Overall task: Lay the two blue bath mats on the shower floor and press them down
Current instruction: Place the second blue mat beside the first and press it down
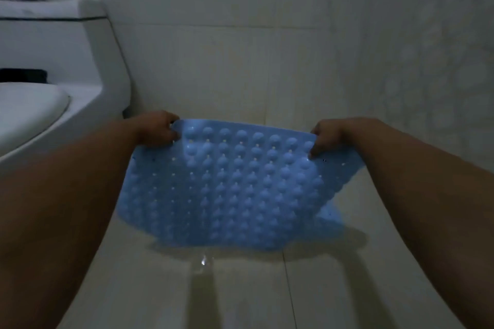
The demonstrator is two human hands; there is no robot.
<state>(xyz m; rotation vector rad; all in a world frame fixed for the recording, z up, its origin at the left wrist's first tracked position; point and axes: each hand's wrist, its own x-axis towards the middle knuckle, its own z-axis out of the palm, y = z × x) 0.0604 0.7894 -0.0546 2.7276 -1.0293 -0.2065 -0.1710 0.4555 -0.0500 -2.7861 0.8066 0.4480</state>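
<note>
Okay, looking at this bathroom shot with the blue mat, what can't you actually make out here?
Head view, dim light:
- Second mat: a blue layer shows behind the held blue mat at lower right; whether it is separate or a fold is unclear.
- Fingertips of left hand and right hand: hidden behind the mat's top corners.
- Toilet: cut off by the left edge.
- Floor beneath the mat: covered.

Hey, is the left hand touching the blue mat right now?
Touching. The head view shows the left hand pinching the blue mat's far left corner.
</note>
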